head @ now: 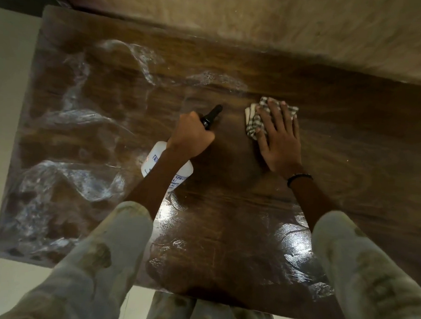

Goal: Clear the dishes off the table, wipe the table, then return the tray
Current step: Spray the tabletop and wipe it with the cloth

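A dark wooden table (pixel 351 147) fills the view, its surface wet with streaks and foam, mostly on the left half. My left hand (pixel 192 136) grips the black trigger head of a white spray bottle (pixel 155 162), its nozzle pointing toward the far side of the table. My right hand (pixel 277 138) lies flat with fingers spread and presses a folded checked cloth (pixel 254 117) onto the table near the middle. No dishes and no tray are in view.
A beige wall (pixel 260 18) runs along the table's far edge. Pale floor (pixel 5 99) shows to the left of the table and below its near edge. My light sleeves cover the lower corners of the view.
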`<action>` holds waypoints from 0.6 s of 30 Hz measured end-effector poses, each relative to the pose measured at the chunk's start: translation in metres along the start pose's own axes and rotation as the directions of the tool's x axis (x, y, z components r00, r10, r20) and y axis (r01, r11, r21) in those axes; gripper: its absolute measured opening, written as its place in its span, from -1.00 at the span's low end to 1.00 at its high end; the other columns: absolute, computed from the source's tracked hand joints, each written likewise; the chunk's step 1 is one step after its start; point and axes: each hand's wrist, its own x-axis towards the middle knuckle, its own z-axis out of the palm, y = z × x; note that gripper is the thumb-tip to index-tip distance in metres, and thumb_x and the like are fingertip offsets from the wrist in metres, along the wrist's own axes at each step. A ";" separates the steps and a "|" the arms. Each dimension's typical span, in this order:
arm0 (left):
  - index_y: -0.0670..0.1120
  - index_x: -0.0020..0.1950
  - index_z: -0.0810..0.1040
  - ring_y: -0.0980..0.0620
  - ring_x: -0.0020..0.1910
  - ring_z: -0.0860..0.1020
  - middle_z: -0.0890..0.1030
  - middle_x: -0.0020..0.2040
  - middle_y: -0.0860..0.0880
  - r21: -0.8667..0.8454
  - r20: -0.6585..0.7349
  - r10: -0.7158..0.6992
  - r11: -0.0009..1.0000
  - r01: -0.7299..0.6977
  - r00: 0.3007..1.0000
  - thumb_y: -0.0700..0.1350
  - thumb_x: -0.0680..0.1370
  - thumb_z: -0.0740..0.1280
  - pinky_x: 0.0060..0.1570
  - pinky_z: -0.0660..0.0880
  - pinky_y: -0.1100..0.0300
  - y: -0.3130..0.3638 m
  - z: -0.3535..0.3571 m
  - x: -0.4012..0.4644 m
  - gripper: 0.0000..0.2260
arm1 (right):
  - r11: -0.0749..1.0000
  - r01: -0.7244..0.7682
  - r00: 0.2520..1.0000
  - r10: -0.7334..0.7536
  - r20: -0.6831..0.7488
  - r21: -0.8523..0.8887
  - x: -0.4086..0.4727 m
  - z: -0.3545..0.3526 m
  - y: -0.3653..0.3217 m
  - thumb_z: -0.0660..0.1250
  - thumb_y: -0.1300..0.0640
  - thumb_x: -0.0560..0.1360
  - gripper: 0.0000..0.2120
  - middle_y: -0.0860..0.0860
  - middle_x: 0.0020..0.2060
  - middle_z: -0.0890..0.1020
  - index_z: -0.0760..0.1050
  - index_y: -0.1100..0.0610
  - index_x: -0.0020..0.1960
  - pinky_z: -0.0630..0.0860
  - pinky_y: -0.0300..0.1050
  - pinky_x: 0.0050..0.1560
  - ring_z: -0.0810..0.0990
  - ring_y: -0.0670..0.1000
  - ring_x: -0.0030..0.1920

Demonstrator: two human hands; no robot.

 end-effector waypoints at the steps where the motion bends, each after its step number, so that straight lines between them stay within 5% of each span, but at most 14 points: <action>1: -0.28 0.17 0.46 -0.01 -0.19 0.52 0.56 -0.03 -0.14 -0.018 0.006 0.002 1.000 -0.002 1.000 -0.17 0.46 0.35 -0.31 0.42 0.26 -0.002 -0.002 0.002 -0.67 | 0.999 -0.035 0.999 0.035 -0.008 0.008 0.013 -0.001 -0.003 -0.02 -0.07 0.63 -0.50 0.02 0.56 0.13 0.14 -0.02 0.55 0.01 0.16 0.52 0.00 0.11 0.56; 6: -0.25 0.03 0.55 -0.04 -0.25 0.54 0.55 -0.21 -0.12 -0.086 -0.024 0.046 0.995 -0.048 0.999 -0.19 0.48 0.34 -0.35 0.41 0.27 -0.004 -0.010 -0.002 -0.82 | 0.991 -0.132 0.991 0.132 0.005 0.018 0.071 0.004 -0.046 -0.01 -0.06 0.60 -0.47 0.05 0.56 0.11 0.12 -0.01 0.56 -0.04 0.21 0.50 0.00 0.17 0.56; 9: -0.20 -0.21 0.53 0.07 -0.43 0.45 0.47 -0.40 -0.03 -0.099 -0.093 0.030 0.994 -0.040 0.995 -0.20 0.47 0.34 -0.42 0.34 0.31 -0.004 -0.015 -0.003 -0.91 | 0.999 0.022 0.999 -0.024 0.040 0.029 0.064 0.014 -0.071 -0.02 -0.05 0.61 -0.49 0.08 0.55 0.16 0.16 0.01 0.54 -0.05 0.21 0.50 0.04 0.18 0.55; 11: -0.12 -0.39 0.41 0.11 -0.49 0.39 0.41 -0.46 0.00 -0.097 -0.108 0.014 0.995 -0.024 0.994 -0.21 0.48 0.33 -0.54 0.29 0.39 -0.005 -0.017 -0.003 -0.75 | 0.986 0.166 0.981 -0.167 0.096 0.016 0.043 0.016 -0.070 -0.04 -0.06 0.61 -0.49 0.06 0.55 0.16 0.16 0.00 0.54 -0.07 0.18 0.51 0.04 0.16 0.55; 14: -0.08 -0.37 0.39 0.12 -0.49 0.38 0.41 -0.46 0.01 -0.120 -0.093 -0.001 0.993 -0.011 0.996 -0.21 0.49 0.33 -0.50 0.28 0.33 -0.003 -0.017 -0.004 -0.75 | 0.961 0.277 0.955 -0.272 0.114 -0.025 0.021 0.011 -0.037 0.03 -0.06 0.63 -0.52 0.00 0.55 0.17 0.18 -0.04 0.53 0.00 0.14 0.52 0.05 0.10 0.56; 18: -0.02 -0.35 0.37 0.13 -0.48 0.40 0.42 -0.44 0.02 -0.145 -0.073 0.003 0.989 -0.014 0.997 -0.22 0.49 0.33 -0.53 0.28 0.39 -0.005 -0.018 -0.003 -0.74 | 0.993 0.118 0.991 -0.117 0.069 -0.018 0.047 -0.001 -0.013 0.02 -0.04 0.63 -0.51 0.00 0.56 0.12 0.11 -0.05 0.55 -0.01 0.14 0.52 -0.01 0.09 0.56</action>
